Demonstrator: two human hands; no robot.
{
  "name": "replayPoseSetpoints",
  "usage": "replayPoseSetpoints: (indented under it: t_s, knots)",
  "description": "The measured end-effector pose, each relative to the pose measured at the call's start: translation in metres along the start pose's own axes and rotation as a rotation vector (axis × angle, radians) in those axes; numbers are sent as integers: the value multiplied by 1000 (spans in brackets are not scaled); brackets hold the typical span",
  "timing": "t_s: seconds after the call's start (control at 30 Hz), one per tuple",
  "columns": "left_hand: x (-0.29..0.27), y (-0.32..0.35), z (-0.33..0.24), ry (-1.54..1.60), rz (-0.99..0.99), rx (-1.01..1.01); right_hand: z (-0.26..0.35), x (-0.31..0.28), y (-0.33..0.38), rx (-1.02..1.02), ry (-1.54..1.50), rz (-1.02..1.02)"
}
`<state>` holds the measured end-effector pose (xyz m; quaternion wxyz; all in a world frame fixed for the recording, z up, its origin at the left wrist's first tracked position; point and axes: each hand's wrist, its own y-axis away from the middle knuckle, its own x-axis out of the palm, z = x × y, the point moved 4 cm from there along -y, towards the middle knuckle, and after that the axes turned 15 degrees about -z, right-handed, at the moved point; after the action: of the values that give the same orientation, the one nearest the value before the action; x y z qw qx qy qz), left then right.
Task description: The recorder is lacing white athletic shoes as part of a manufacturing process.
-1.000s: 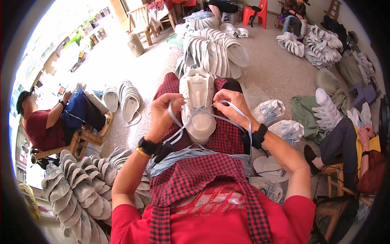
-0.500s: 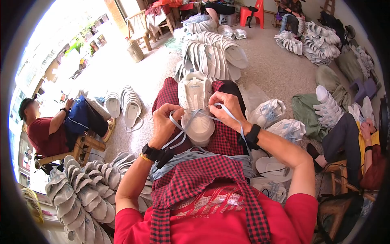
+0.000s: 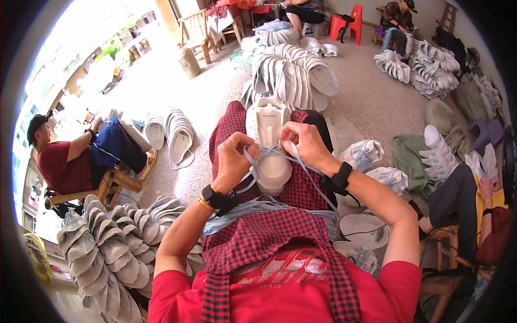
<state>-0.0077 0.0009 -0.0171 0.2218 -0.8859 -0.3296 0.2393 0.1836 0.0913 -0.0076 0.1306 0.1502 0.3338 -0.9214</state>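
Observation:
A cream-white shoe upper [image 3: 272, 172] lies between my knees on checked red-and-black cloth. A pale blue shoelace [image 3: 264, 154] crosses over its eyelet area in loose loops. My left hand [image 3: 232, 163] pinches the lace at the left side of the upper. Opposite it, my right hand [image 3: 308, 145] pinches the lace between thumb and forefinger, its tail hanging past the wrist. Whether the lace tips are in or out of eyelets is hidden by the fingers. Across my lap rests a bundle of pale blue laces [image 3: 257, 209].
Stacked white shoe uppers [image 3: 291, 75] stand just ahead, with another large pile [image 3: 102, 253] at lower left. Laced uppers [image 3: 363, 153] lie on the floor to the right. Co-workers sit on both sides and at the back. A red chair [image 3: 347, 24] stands far off.
The view has shifted slightly, so the scene sits farther right. My hands have come a little closer together, and the left lace loop hangs nearer the upper. Both hands keep their pinch.

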Motion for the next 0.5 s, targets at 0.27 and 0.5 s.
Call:
replayPoseSetpoints:
  t_s: [0.27, 0.5]
  knots:
    - [2, -19, -25, -155, 323, 305, 15, -7, -12, -396, 329, 220]
    - [18, -58, -40, -230, 811, 801, 21, 16, -40, -866, 565, 552]
